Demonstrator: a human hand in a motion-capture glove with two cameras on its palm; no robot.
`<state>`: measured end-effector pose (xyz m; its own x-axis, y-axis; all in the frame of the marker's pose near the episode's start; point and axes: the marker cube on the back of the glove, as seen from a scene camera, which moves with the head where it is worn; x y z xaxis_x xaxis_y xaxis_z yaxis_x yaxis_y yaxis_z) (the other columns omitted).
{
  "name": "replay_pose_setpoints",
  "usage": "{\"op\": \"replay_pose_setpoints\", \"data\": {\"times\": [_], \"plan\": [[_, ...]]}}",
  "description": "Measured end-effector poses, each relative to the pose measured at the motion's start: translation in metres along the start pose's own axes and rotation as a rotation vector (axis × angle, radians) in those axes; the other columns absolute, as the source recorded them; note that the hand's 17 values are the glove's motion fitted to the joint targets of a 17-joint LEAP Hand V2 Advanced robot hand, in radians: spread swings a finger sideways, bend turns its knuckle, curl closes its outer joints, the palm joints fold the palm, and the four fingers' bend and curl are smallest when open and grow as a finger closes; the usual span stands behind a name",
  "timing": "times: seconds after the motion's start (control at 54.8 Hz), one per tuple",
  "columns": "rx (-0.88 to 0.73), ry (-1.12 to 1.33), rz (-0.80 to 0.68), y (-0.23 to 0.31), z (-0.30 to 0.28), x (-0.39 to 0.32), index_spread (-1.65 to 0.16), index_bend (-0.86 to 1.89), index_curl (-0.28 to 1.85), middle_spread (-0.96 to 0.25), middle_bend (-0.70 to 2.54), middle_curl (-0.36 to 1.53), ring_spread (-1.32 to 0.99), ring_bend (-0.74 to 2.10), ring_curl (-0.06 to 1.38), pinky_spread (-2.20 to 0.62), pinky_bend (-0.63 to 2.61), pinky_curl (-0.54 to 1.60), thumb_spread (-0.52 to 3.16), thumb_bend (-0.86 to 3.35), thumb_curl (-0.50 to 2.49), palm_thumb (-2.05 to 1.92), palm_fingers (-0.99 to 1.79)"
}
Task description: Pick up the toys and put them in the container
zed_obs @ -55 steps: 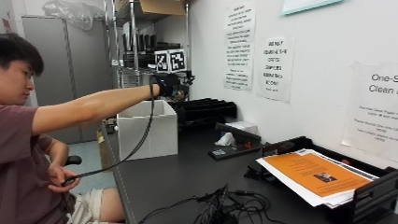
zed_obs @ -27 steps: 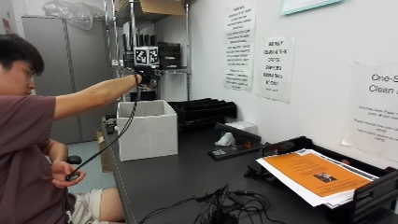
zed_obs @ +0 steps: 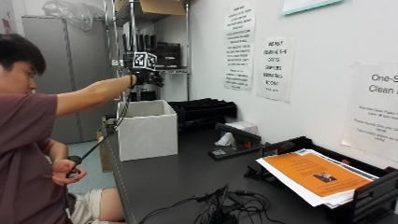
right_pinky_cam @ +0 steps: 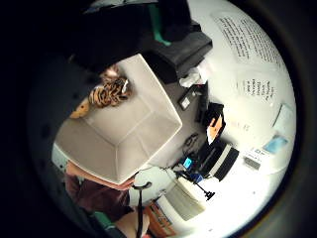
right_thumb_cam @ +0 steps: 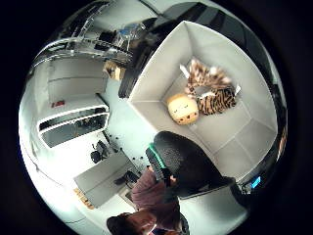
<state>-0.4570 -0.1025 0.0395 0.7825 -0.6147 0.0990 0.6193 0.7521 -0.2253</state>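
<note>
An office or lab workroom: taped wall notices, paper trays, metal cabinets, wire shelving.

Orange-topped paper stack in black tray; cables on table.

The container is white, standing on a black table. Inside lie a tiger-striped orange-and-black toy, a spotted tan one and a plain yellow-orange one. The glove on the right hand is black.
</note>
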Motion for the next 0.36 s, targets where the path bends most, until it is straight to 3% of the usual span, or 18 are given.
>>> {"op": "replay_pose_setpoints", "data": {"times": [0.128, 0.274, 0.365], "plan": [[0.051, -0.020, 0.060, 0.006, -0.002, 0.007, -0.23, 0.04, 0.32, 0.03, 0.06, 0.32, 0.01, 0.18, 0.37, 0.04, 1.11, 0.47, 1.11, -0.05, 0.57, -0.05, -0.44], [0.110, -0.091, 0.015, 0.003, -0.001, 0.007, -0.22, 0.06, 0.26, 0.04, 0.08, 0.27, 0.04, 0.17, 0.35, 0.07, 1.03, 0.42, 1.16, -0.05, 0.48, -0.05, -0.38], [0.065, -0.067, 0.072, 0.009, 0.005, 0.015, -0.22, 0.07, 0.23, 0.03, 0.09, 0.25, 0.04, 0.18, 0.35, 0.07, 0.97, 0.40, 1.19, -0.04, 0.44, -0.04, -0.35]]}}
